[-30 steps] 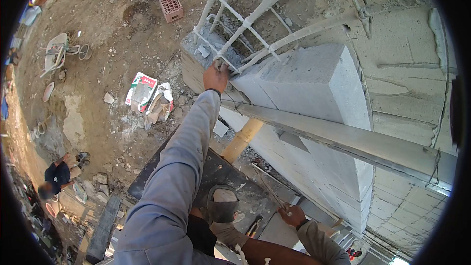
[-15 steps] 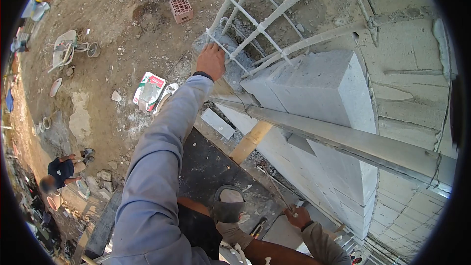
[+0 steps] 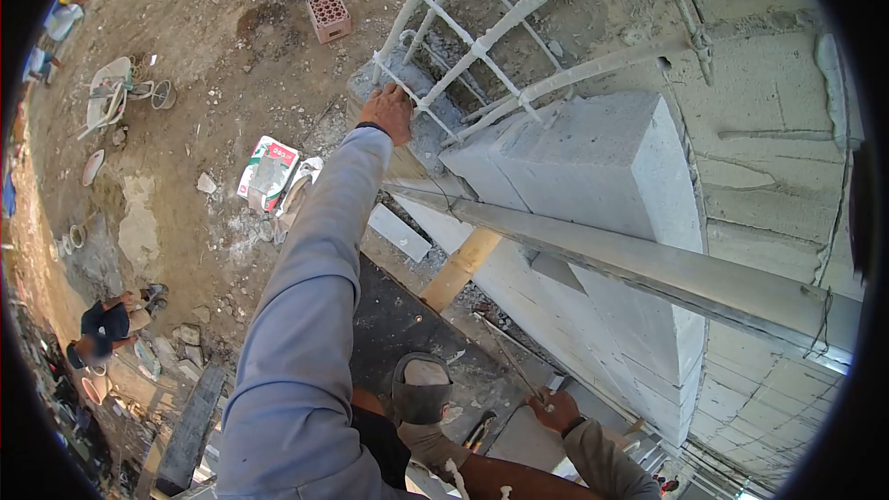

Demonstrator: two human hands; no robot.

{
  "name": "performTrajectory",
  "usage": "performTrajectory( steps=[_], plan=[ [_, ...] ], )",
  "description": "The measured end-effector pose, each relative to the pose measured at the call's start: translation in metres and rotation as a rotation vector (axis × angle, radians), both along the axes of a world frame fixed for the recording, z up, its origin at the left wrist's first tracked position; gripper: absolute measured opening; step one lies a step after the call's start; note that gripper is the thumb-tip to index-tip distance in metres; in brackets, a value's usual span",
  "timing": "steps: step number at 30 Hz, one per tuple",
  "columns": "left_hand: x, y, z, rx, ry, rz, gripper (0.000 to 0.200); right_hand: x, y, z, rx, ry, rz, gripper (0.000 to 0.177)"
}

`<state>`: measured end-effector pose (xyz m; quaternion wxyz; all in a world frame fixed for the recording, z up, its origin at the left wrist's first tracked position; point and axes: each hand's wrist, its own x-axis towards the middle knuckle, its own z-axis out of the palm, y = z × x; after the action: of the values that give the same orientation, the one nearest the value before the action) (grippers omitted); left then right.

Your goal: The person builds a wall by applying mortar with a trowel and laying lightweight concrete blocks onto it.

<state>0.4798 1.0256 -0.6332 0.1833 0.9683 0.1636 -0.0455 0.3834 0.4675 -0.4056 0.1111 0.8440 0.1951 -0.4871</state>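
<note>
The right hand [image 3: 556, 410] is wrapped tight around the near end of a thin rod [image 3: 507, 352], which slants along the edge of the dark board [image 3: 384, 301] facing the block wall [image 3: 583, 143]; it looks light and stiff, perhaps prone to swinging, so that end seems a fair place to hold it. Farther out, the left hand [image 3: 389, 114] reaches over the top edge of the concrete column [image 3: 431, 141], beside rigid, probably gritty bars [image 3: 479, 48], and whether its fingers clasp anything I cannot tell.
</note>
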Motion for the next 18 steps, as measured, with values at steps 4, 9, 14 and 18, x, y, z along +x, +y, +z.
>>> performTrajectory(
  steps=[4,9,14,18],
  plan=[
    [-0.029,0.003,-0.021,-0.025,-0.198,0.097,0.040,0.002,0.009,0.002,0.028,0.009,-0.044,0.045],
    [-0.092,-0.022,-0.016,-0.094,-0.070,0.031,0.038,-0.002,0.007,-0.003,0.128,-0.016,-0.067,0.046],
    [-0.103,-0.015,-0.005,-0.017,-0.062,0.193,0.041,-0.002,0.004,-0.004,0.109,-0.014,-0.051,0.049],
    [-0.049,-0.005,-0.027,0.059,-0.296,0.093,0.048,-0.001,0.001,-0.005,0.085,-0.012,-0.038,0.051]
  ],
)
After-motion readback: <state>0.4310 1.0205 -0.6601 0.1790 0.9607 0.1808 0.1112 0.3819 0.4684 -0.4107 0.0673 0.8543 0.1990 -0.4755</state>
